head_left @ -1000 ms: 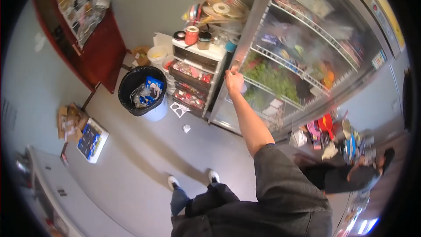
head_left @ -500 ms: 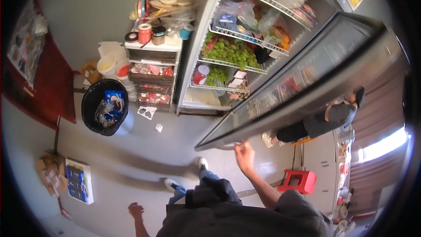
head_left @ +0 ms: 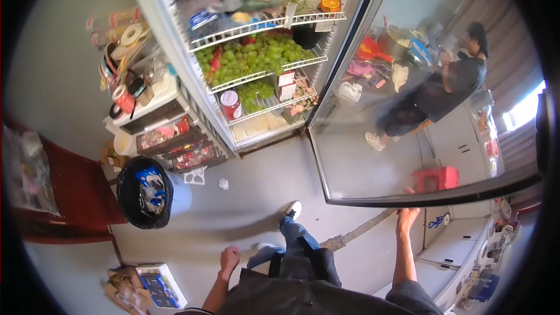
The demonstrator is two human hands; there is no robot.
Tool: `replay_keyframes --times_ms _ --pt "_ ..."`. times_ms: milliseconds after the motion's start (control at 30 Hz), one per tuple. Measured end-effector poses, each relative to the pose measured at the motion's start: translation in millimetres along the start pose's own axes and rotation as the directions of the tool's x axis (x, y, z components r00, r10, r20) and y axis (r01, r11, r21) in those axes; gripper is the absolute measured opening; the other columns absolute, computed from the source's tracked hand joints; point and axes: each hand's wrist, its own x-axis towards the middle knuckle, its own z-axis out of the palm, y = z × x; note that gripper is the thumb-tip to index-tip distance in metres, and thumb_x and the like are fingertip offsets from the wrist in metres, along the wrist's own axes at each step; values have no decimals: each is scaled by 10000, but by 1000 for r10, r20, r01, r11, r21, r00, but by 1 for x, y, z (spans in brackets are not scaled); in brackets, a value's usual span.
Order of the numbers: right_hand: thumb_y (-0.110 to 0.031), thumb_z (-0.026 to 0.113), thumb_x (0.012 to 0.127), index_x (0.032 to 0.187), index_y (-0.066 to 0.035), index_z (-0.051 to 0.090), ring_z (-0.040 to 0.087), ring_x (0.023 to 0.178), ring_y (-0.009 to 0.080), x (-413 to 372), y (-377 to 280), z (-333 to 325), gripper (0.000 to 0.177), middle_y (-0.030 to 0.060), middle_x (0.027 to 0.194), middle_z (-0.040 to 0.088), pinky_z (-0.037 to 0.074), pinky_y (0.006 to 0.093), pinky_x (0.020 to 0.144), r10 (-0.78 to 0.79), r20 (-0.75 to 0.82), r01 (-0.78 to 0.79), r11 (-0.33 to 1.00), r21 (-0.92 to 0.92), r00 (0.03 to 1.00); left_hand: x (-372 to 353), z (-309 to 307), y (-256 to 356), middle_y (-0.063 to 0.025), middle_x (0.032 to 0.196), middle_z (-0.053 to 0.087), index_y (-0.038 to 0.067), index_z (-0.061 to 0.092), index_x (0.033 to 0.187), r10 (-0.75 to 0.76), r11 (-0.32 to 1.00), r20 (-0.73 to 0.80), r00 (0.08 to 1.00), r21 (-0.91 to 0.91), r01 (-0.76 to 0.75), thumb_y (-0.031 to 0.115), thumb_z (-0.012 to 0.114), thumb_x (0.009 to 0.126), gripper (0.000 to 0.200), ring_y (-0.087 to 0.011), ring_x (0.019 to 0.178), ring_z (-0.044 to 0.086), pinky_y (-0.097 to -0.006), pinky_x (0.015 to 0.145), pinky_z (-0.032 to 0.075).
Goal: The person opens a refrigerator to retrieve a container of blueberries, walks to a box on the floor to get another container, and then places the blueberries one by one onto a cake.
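Our right hand (head_left: pixel 407 219) looks clamped on the edge of the open, dark-framed glass fridge door (head_left: pixel 373 203); our left hand (head_left: pixel 230 256) is loosely fisted. A slipped grip could let the door swing, jolting the heaped green grapes (head_left: pixel 256 55) loose.

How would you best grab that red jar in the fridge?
Probably around the jar, on its round body below the pale lid, coming from the open front: it stands upright near the shelf's front edge, grapes beside it.
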Motion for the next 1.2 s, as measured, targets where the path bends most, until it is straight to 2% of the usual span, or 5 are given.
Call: replay_keyframes --times_ms 233,400,667,867,1200 --pt "-225 583 1056 1402 -14 565 472 640 69 20 42 -21 406 64 1076 701 420 238 544 -5 -110 8 1000 22 994 103 -109 244 -226 1035 700 82 729 1081 407 883 -121 905 307 -356 76 591 916 215 -446 954 668 -535 823 543" --pt "-198 517 1086 1080 -1 663 611 562 114 -20 141 -34 246 87 849 661 439 253 453 290 -205 -325 931 -166 935 184 -189 474 -191 1032 669 -15 697 1119 856 514 -213 470 436 -738 -60 604 882 258 -389 943 664 -456 815 546" --pt "-169 529 1072 1536 -42 457 653 560 142 -172 142 107 486 196 1164 736 498 270 442 731 190 -711 682 -171 655 317 -232 662 -217 1094 664 -1 665 1157 954 163 -298 -26 588 -793 46 537 1010 201 -397 1004 653 -442 899 519" --pt "-160 523 1064 1511 9 470 652 560 137 -180 127 204 481 184 1112 747 512 270 461 806 335 -779 576 -248 489 392 -270 716 -201 1267 699 -2 661 1304 663 745 -468 585 491 -451 354 663 1005 465 -290 1166 656 -381 1011 490" --pt "-250 513 1024 1526 -74 479 714 1026 240 -232 202 215 533 184 1263 717 592 375 818 777 445 -585 629 -512 446 473 -292 744 -188 1250 707 6 660 1308 752 629 -303 586 595 -499 340 661 1001 454 -280 1144 665 -376 999 501"
